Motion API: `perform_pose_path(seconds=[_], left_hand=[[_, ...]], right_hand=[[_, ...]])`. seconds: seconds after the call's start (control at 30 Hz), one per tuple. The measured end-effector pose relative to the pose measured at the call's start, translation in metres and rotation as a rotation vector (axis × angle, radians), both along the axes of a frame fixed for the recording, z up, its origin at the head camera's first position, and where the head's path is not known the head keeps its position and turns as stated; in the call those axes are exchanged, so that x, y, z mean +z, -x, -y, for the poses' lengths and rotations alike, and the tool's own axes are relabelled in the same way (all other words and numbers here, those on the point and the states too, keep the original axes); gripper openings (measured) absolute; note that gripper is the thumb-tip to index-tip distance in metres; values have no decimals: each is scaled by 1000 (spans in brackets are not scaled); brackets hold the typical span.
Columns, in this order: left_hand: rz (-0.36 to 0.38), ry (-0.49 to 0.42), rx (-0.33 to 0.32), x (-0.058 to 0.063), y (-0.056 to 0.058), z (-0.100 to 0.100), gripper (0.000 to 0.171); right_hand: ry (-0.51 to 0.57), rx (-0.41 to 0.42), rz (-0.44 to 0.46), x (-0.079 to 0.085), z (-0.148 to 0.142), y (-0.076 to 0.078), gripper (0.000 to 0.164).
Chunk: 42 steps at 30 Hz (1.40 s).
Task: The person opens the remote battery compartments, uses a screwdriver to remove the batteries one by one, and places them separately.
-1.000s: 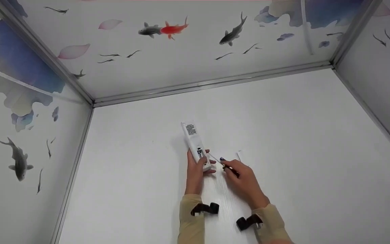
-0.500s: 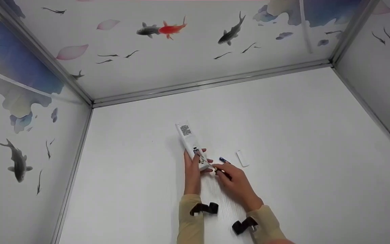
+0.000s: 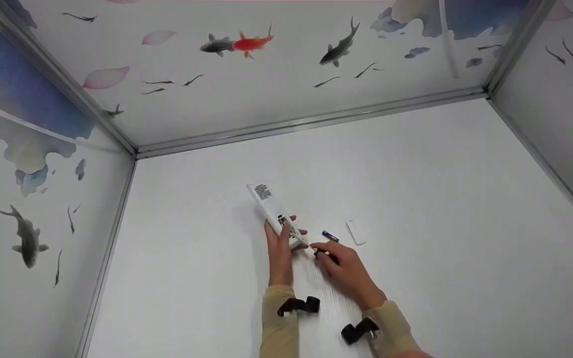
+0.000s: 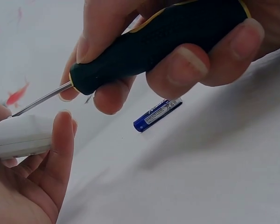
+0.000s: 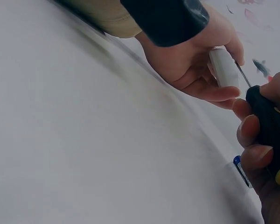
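Fingers: L hand (image 3: 279, 256) curled round remote (image 3: 270, 206); R hand (image 3: 345, 261) clamped on screwdriver (image 4: 147, 50).
Remote: in L hand above table (image 3: 192, 278), uncovered batt. slot (image 3: 281, 219) up.
Feel: prob. light, stiff, smooth; slot insides maybe fragile.
Hold: long sides, thumb clear of slot.
Loose batt. (image 4: 157, 115): on table nr R hand; hard, slick, may roll; pinch mid.
Cover (image 3: 356, 232): thin; lift by edges.

Your head view was evenly lit; your wrist views looked dimmer, with soft-edged shadows across the table (image 4: 200, 196).
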<state>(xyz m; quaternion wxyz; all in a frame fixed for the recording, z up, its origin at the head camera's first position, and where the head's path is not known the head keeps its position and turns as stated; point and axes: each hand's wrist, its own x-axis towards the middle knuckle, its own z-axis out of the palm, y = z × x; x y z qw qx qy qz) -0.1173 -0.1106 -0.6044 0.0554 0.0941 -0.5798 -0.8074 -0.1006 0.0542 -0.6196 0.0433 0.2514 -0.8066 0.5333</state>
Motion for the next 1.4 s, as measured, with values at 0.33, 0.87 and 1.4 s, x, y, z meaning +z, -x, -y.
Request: perform_pose_path(seconds=[0.33,0.87,1.4], left_hand=[[-64,-28,6,-1,2,2,57],[-87,-89,15,0,2,5,60],[-77,97,32,-5,3,9,61]], right_hand=[[77,43,473,31,-1,-9,27],[-9,20,193,1,1,-2,27],[-86,14,180,4,-2,-2,24]])
